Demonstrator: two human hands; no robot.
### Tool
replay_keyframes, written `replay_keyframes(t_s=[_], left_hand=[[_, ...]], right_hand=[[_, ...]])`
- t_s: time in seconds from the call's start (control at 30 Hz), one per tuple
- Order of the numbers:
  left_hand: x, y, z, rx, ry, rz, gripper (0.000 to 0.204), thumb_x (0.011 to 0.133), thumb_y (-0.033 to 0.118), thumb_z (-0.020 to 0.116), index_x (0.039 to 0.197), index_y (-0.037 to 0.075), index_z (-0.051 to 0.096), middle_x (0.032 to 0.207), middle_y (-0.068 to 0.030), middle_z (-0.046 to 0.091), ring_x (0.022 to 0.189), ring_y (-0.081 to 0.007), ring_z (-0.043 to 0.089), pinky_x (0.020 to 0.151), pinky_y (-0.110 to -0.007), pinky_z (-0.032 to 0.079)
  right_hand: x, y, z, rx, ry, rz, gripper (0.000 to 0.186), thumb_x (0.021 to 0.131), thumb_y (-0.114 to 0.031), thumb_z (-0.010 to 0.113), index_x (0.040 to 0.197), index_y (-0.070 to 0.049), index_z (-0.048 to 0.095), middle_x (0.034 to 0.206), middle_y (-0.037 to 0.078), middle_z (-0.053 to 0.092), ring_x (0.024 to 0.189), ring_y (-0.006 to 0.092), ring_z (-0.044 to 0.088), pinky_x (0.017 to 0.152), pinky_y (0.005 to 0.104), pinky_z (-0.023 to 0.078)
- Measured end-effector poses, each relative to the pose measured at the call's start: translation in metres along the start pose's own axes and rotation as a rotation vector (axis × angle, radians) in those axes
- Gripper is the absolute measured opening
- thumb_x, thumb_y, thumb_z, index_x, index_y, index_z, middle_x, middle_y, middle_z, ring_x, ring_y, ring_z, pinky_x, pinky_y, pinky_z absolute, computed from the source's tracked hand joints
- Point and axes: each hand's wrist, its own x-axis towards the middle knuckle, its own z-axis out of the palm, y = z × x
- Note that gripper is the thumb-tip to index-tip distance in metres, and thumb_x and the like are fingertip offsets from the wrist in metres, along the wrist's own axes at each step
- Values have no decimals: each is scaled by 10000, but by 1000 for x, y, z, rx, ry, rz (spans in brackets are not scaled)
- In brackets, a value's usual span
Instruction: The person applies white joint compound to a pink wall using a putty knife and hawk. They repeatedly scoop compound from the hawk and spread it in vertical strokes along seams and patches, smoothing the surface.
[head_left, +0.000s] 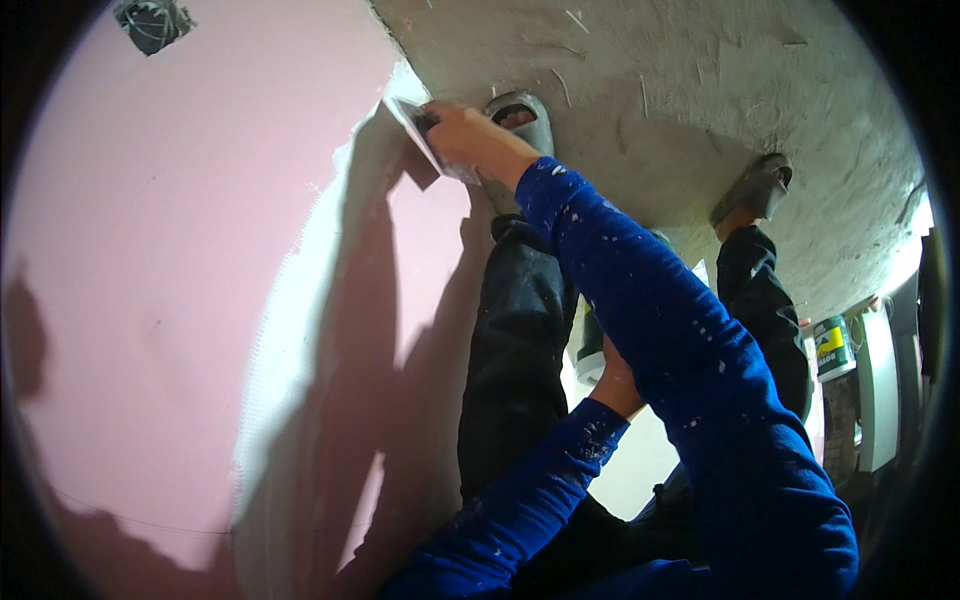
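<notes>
My right hand point(466, 138) is closed on a plastering trowel point(415, 128), its flat blade at the pink wall point(160, 230) near the floor corner. A band of wet-looking white filler point(285, 320) runs along the wall, up to the blade. My right arm crosses over my left. My left hand point(618, 388) is partly hidden behind my right forearm; its fingers do not show. Close to it stands a white and green container point(591, 362), mostly covered, and I cannot tell whether the hand touches it.
My feet in grey slippers point(541, 125) stand on rough grey concrete floor point(650, 80). A wall opening with wires point(152, 24) is at the upper left. At the right are a dark green bucket point(833, 347) and a pale panel point(878, 395). Shadows of my arms fall on the wall.
</notes>
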Motion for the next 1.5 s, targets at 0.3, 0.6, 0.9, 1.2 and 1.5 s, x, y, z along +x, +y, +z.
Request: replay_keyframes(t_s=[0.3,0.6,0.9,1.2,1.5], left_hand=[[-18,6,-21,-685,-7,-119,584,1091,554,389,1493,132,419,1495,-104,538,1417,-253,479,1201,-403,384],[-11,8,-20,-862,-32,-112,560,1100,551,358,1472,141,439,1481,-81,557,1392,-238,509,1173,-378,425],[-14,12,-21,-810,-18,-167,592,1090,586,341,1492,159,422,1509,-74,535,1395,-235,507,1173,-378,428],[-17,9,-20,-794,0,-175,616,1084,601,332,1507,157,396,1535,-84,506,1412,-237,490,1171,-384,429],[-10,11,-15,-1083,-33,-109,610,1084,595,341,1489,147,426,1522,-97,522,1406,-245,500,1155,-396,448]], right_hand=[[76,48,12,198,113,347,280,792,-137,619,955,16,787,1051,328,711,983,476,716,866,498,579],[41,8,15,87,-277,321,309,760,-123,606,954,50,772,1064,304,719,1035,444,714,899,472,571],[50,33,4,286,47,467,412,809,-135,582,1127,99,695,1135,322,706,1070,457,700,905,484,561],[38,12,6,271,43,316,472,766,-101,581,1206,43,673,1048,321,715,1057,465,694,907,505,548],[56,47,-3,83,-74,281,487,827,-110,534,1285,19,639,1210,340,665,1147,477,655,945,488,525]])
